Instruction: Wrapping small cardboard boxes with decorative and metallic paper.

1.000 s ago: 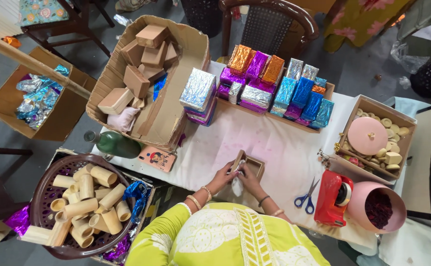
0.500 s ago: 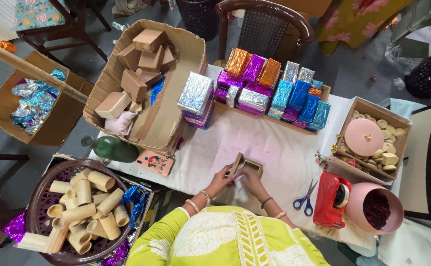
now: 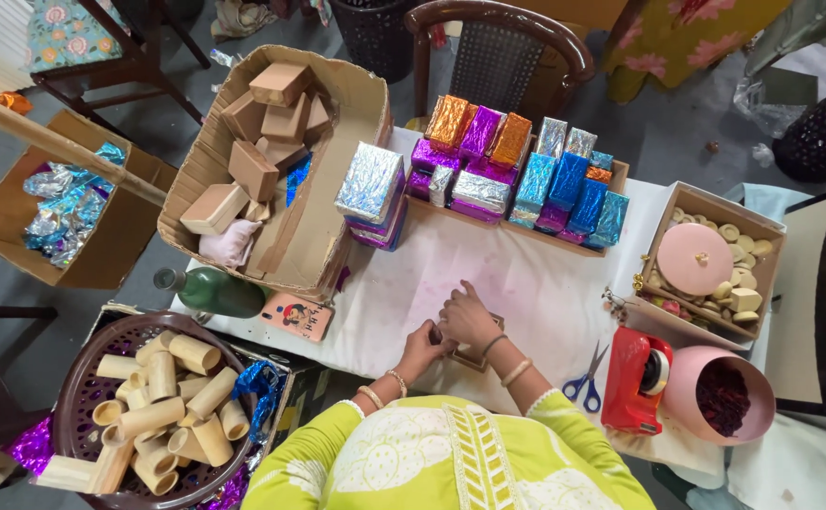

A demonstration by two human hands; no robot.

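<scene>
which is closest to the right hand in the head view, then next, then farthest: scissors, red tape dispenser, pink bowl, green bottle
From the right hand:
1. Scissors, just to its right near the table edge.
2. Red tape dispenser, right of the scissors.
3. Pink bowl, at the far right, and green bottle, off to the left: too close to call.

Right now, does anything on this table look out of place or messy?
The white table cloth has a faint pink stain just beyond the hands. A green bottle lies on its side at the table's left edge, next to the torn cardboard box. Otherwise nothing stands out.
</scene>
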